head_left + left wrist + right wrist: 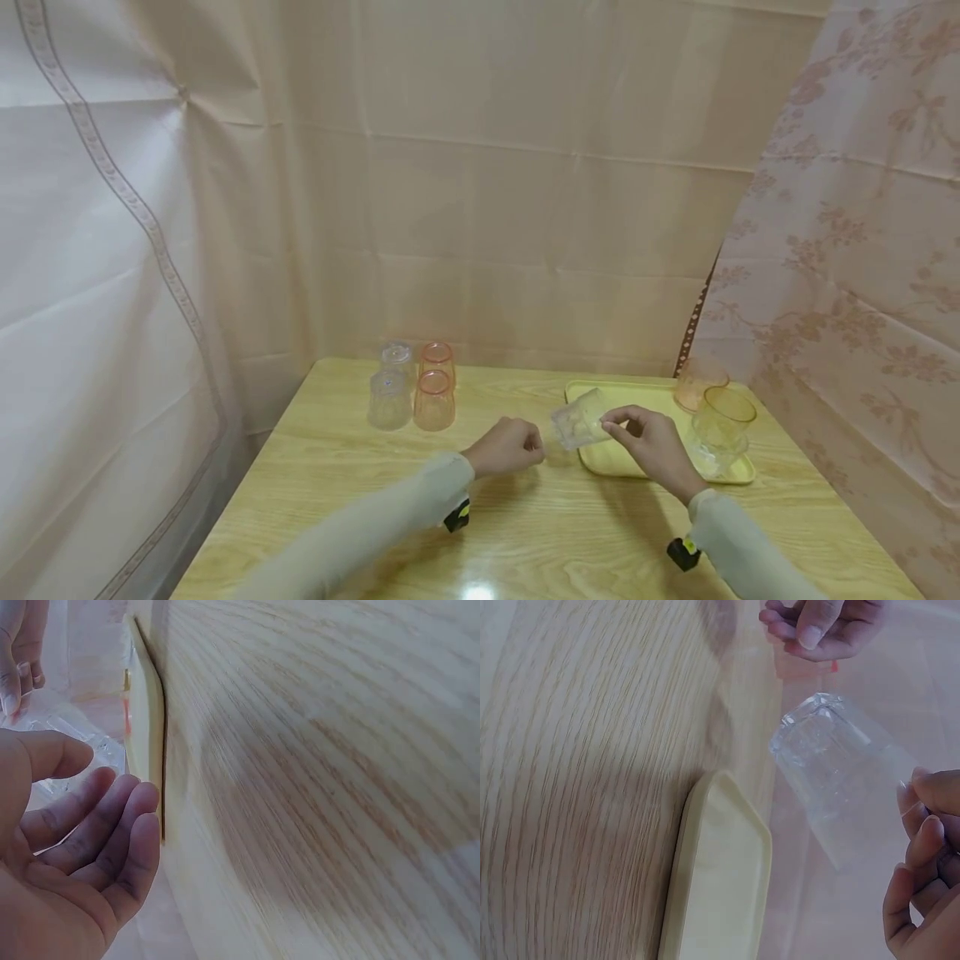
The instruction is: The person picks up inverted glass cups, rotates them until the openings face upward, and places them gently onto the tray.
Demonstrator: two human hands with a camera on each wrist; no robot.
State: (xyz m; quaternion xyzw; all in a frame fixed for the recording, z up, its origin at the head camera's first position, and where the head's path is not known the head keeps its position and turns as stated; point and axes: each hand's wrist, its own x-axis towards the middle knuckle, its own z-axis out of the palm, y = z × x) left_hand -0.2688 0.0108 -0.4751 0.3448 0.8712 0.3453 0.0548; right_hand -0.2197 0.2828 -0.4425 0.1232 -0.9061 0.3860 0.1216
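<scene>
Between thumb and fingertips my right hand [654, 448] pinches a clear glass [581, 419] by its rim. The glass is tilted over the left end of the yellow tray [615, 462], its base pointing toward my left hand. My left hand [504, 447] hovers just left of the glass and holds nothing. In the left wrist view its fingers [135, 862] are loosely curled with a gap to the thumb. The right wrist view shows the clear glass [832, 765] held at its rim, apart from the left hand [829, 626].
At the tray's right end stand a pink glass [693, 385] and a yellow glass [729, 410], with clear glass [708, 458] below the yellow one. Two clear glasses [390, 400] and two pink glasses [434, 404] stand upside down at the table's back left. Curtains hang around the table.
</scene>
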